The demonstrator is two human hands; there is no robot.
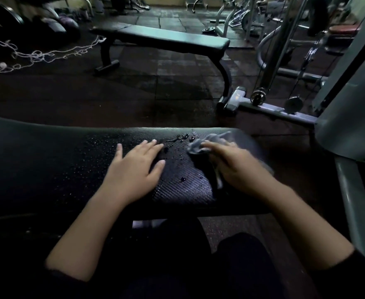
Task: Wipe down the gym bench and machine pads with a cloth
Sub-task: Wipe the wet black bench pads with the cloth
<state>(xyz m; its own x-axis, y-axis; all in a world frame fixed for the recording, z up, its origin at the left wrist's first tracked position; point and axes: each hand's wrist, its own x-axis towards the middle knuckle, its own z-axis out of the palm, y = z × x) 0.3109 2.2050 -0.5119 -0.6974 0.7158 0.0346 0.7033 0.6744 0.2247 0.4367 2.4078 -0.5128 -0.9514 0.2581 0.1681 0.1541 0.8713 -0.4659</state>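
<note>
From the head view, the left hand [137, 169] lies flat with straight fingers on the dark padded surface [47, 165], which runs off the left edge, while the right hand [239, 167] curls around a grey cloth [207, 142] pressed on the pad near its right end, beside scattered water drops [178, 138]. Beyond the far edge lies open floor [112, 98], then a second bench [162, 38], with a cable machine [280, 61] close on the right. The right hand and cloth are blurred, much of the cloth is hidden beneath the fingers, the room is dim, and no writing can be read.
</note>
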